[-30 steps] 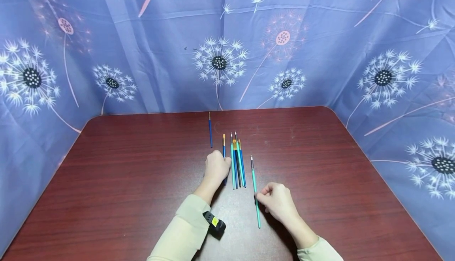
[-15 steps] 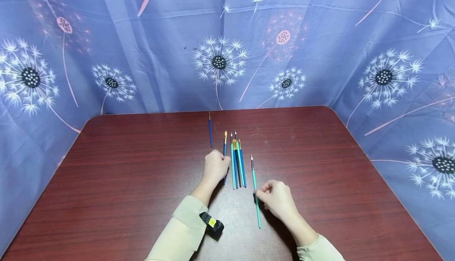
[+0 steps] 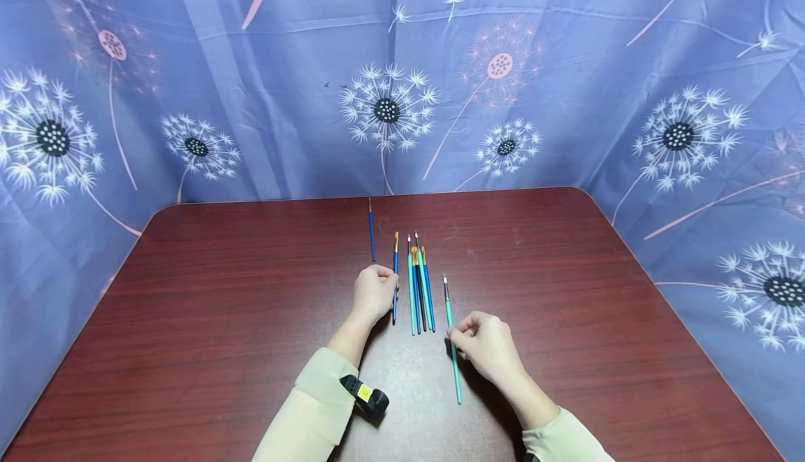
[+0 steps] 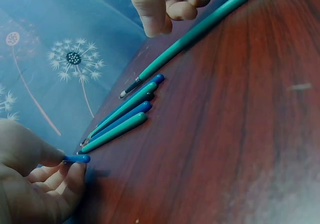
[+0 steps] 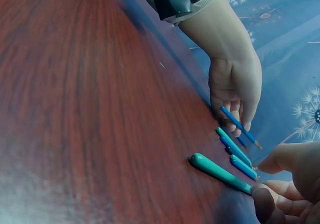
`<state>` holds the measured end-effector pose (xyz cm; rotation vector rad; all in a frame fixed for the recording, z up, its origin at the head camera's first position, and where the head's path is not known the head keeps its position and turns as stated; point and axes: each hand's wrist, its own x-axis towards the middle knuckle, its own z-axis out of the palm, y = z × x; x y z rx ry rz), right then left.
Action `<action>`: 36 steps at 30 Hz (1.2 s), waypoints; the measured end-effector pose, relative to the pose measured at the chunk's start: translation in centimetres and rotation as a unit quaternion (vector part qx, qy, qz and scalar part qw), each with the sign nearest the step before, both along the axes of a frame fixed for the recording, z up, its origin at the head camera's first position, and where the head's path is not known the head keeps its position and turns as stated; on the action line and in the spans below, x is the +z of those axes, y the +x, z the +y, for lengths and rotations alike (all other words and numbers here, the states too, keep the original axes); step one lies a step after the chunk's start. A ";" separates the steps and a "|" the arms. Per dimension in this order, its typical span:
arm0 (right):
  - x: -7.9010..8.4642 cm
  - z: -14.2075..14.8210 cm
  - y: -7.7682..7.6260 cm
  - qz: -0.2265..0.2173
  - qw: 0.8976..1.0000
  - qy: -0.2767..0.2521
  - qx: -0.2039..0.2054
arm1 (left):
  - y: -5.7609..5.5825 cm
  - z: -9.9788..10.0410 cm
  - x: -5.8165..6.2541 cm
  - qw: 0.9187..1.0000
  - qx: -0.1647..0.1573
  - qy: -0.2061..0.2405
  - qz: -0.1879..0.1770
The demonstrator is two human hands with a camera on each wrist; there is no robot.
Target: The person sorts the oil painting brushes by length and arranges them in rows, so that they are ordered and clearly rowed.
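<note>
My left hand (image 3: 374,293) pinches a slim paintbrush (image 3: 395,259) with a blue handle and golden bristles. In the left wrist view the handle's blue end (image 4: 81,159) pokes out between thumb and fingers, apparently just above the tabletop. My right hand (image 3: 490,347) hovers beside a teal paintbrush (image 3: 455,371) lying on the table; in the right wrist view its thumb (image 5: 280,156) and fingers are apart. Contact with that brush is unclear, since fingers cover part of it. Between the hands lies a row of several teal, blue and black paintbrushes (image 3: 412,308), bristles pointing away.
Another thin blue paintbrush (image 3: 372,235) lies near the far edge of the dark red wooden table (image 3: 251,294). A blue curtain with dandelion prints (image 3: 302,98) surrounds the back and sides. A black wrist camera (image 3: 366,393) sits on the left sleeve.
My left hand has shifted slightly left with the pinched blue paintbrush, away from the row, and has turned a little. The right hand has edged up along the teal paintbrush, which stays put.
</note>
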<state>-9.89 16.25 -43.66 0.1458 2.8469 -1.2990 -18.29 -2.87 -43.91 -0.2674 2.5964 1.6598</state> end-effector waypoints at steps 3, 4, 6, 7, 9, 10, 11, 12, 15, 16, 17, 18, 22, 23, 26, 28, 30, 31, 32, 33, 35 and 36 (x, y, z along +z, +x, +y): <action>0.0 -0.1 -0.1 0.013 1.000 0.008 0.002 | -0.1 -0.2 -0.1 0.998 -0.001 0.053 -0.024; 0.0 -0.1 -0.2 0.015 1.000 0.008 0.002 | -0.1 -0.2 -0.1 0.997 -0.001 0.067 -0.029; 0.0 -0.2 -0.2 0.020 1.000 0.006 0.001 | -0.2 -0.3 -0.1 0.996 -0.001 0.079 -0.037; 0.0 -0.2 -0.3 0.022 1.000 0.003 0.001 | -0.2 -0.3 -0.1 0.996 -0.001 0.082 -0.038; 0.0 -0.3 -0.3 0.025 1.000 0.000 0.000 | -0.2 -0.4 0.0 0.995 -0.001 0.086 -0.042; 0.0 -0.3 -0.4 0.026 1.000 -0.002 0.001 | -0.1 -0.4 0.0 0.995 -0.002 0.087 -0.043; -0.1 -0.3 -0.4 0.027 1.000 -0.004 0.000 | -0.1 -0.4 0.0 0.995 -0.002 0.090 -0.045; -0.1 -0.3 -0.4 0.030 1.000 -0.002 0.000 | -0.1 -0.5 0.0 0.995 -0.002 0.092 -0.046; -0.3 -0.4 -0.5 0.041 0.999 0.003 0.002 | -0.1 -0.6 0.0 0.994 -0.004 0.097 -0.050; -0.3 -0.4 -0.5 0.044 0.999 0.003 0.004 | -0.1 -0.7 0.0 0.994 -0.004 0.098 -0.052; -0.3 -0.4 -0.5 0.047 0.999 0.006 0.005 | -0.1 -0.8 0.0 0.994 -0.005 0.098 -0.054; -0.4 -0.4 -0.6 0.051 0.999 0.010 0.006 | -0.1 -0.8 0.0 0.994 -0.005 0.098 -0.055; -0.4 -0.5 -0.8 0.059 0.998 0.011 0.008 | -0.2 -1.1 0.1 0.994 -0.007 0.099 -0.053; -0.4 -0.5 -0.8 0.060 0.998 0.010 0.007 | -0.2 -1.2 0.1 0.994 -0.007 0.100 -0.051; -0.3 -0.6 -0.9 0.063 0.998 0.005 0.006 | -0.3 -1.4 0.2 0.994 -0.007 0.101 -0.046; -0.3 -0.7 -1.0 0.067 0.998 0.006 0.004 | -0.4 -1.5 0.2 0.994 -0.007 0.103 -0.044; -0.3 -0.7 -1.1 0.072 0.997 0.011 0.002 | -0.4 -1.7 0.1 0.994 -0.006 0.105 -0.043; -0.4 -0.8 -1.1 0.076 0.997 0.017 0.002 | -0.5 -1.7 0.1 0.993 -0.004 0.106 -0.041; -0.4 -0.8 -1.2 0.080 0.996 0.023 0.001 | -0.5 -1.8 0.1 0.993 -0.002 0.109 -0.040; -0.5 -0.8 -1.2 0.083 0.996 0.028 0.001 | -0.5 -1.9 0.0 0.993 0.000 0.110 -0.038; -0.7 -0.9 -1.3 0.090 0.995 0.033 0.001 | -0.5 -2.1 0.0 0.993 0.007 0.112 -0.040; -0.8 -0.9 -1.3 0.093 0.995 0.036 0.001 | -0.5 -2.1 -0.1 0.993 0.009 0.114 -0.042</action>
